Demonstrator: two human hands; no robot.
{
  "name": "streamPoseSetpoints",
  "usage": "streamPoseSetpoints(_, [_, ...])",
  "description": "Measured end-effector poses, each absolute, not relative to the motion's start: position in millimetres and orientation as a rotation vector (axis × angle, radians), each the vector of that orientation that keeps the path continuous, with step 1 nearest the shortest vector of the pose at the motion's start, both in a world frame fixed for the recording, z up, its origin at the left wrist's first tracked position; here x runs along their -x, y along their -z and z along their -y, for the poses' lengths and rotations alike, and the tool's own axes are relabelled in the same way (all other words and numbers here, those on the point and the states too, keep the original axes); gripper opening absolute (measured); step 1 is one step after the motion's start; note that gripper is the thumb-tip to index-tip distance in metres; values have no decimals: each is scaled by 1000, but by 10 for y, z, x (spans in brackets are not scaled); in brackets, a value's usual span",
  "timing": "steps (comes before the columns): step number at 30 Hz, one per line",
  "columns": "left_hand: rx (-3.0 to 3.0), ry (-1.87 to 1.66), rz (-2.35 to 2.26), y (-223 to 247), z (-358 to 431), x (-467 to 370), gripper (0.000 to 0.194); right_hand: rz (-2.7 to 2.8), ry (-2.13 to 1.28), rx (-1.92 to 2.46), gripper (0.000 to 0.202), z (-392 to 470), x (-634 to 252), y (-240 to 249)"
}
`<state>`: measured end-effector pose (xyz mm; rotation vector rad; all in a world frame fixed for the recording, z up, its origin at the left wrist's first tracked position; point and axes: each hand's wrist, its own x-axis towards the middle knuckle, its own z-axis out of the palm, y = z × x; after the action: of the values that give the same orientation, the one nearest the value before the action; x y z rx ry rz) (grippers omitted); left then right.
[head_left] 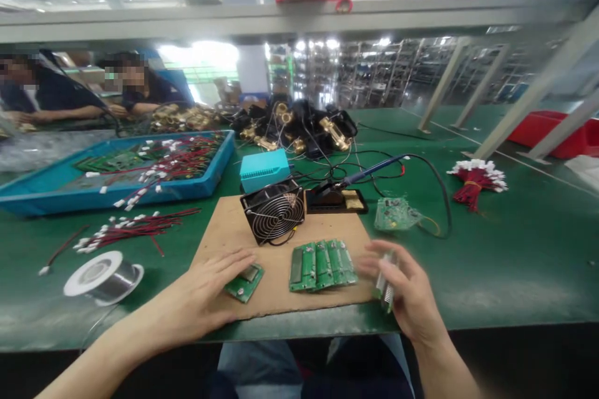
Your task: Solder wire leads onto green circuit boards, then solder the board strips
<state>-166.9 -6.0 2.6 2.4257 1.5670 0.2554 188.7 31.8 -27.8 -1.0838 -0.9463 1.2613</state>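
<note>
My left hand (210,280) rests at the left of the cardboard sheet (276,304), its fingers and thumb around a small green circuit board (246,287) whose left part is hidden. My right hand (407,290), smeared by motion, grips another circuit board (386,283) on edge past the cardboard's right side. Its fingertips are too blurred to make out. Between my hands several green boards (322,265) lie in an overlapping row. A black fan with a wire guard (276,215) stands behind them.
Behind are a soldering iron (369,169), a blue box (264,169) and brass fittings (332,131). Left are a solder spool (103,277), red-black wires (135,230) and a blue tray (206,187). Right are a loose board (395,214) and a wire bundle (475,184). Two people sit far left.
</note>
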Motion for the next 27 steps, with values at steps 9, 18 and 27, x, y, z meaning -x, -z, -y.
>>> streamPoseSetpoints(9, [-2404,-134,-2031,43,117,1445,66,990,-1286,1070,45,-269,-1870,259])
streamPoseSetpoints(18, [-2337,-249,-1658,131,107,1698,68,1006,-1348,1045,46,-298,-1939,308])
streamPoseSetpoints(27, [-2161,-713,-1653,313,-93,1007,76,1020,-1323,1056,45,-217,-1901,240])
